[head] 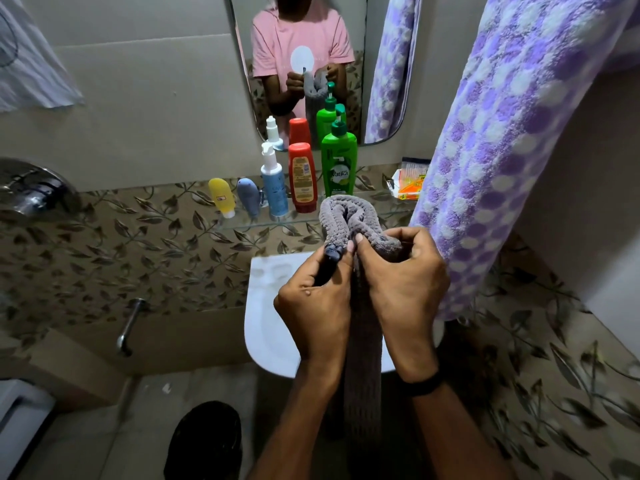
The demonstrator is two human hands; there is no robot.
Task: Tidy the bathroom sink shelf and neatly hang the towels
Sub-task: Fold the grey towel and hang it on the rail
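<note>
1. While both hands sit in the lower middle of the frame, the left hand [317, 303] and right hand [403, 289] are pressed side by side, each clamped on the grey towel [349, 216], which loops up above the fingers and hangs down between the wrists.
2. Behind it, mid-frame, the glass shelf [242, 224] holds a yellow bottle [221, 197], a blue tube [248, 196], a white pump [273, 181], a red bottle [303, 177] and a green bottle [338, 161], pretty much in a row.
3. A white sink [266, 320] sits right under the hands.
4. Purple towel [512, 133] hangs down the right side, touching nothing I can make out.
5. Mirror [301, 46] at top centre, leaf-pattern tiles [121, 237] across the middle, tap [130, 323] at lower left.
</note>
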